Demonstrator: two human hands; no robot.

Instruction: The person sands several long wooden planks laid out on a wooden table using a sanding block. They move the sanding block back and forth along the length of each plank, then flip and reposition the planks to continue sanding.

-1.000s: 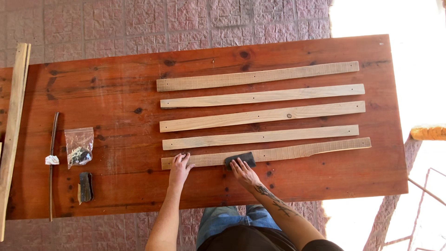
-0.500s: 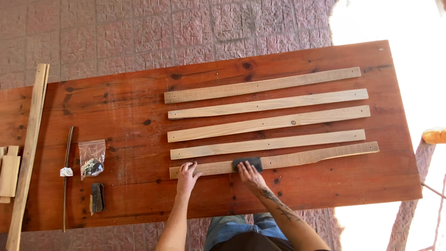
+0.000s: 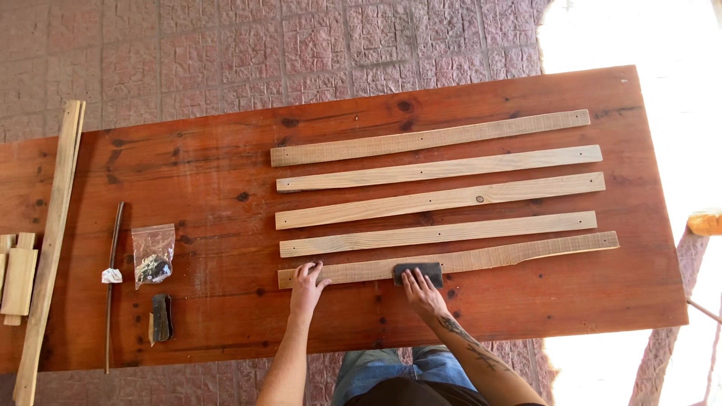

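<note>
Fingers (image 3: 418,280) of the right hand (image 3: 422,292) lay flat and slightly spread on a dark sanding block (image 3: 418,272), pressing it down rather than pinching it. That block sat on the nearest slat (image 3: 481,259), roughly at its middle, and the slat itself ran along the worktop (image 3: 226,173) closest to the person. Over at the near slat's left end, the left hand (image 3: 306,282) was planted, fingers (image 3: 310,268) splayed across the wood, palm down, gripping nothing.

Four more pale slats (image 3: 436,167) lay beyond the nearest slat, side by side and apart from one another, all running the same way. Well to the left of the nearest slat sat a small clear plastic bag (image 3: 153,254) with dark bits inside, and just below the bag a small dark tool (image 3: 161,317). Left of the bag lay a thin dark rod (image 3: 111,286) with a white tag on it. Farther left again, a long pale board (image 3: 50,248) ran along the worktop's end, with short wood offcuts (image 3: 18,280) beside it at the picture's edge.
</note>
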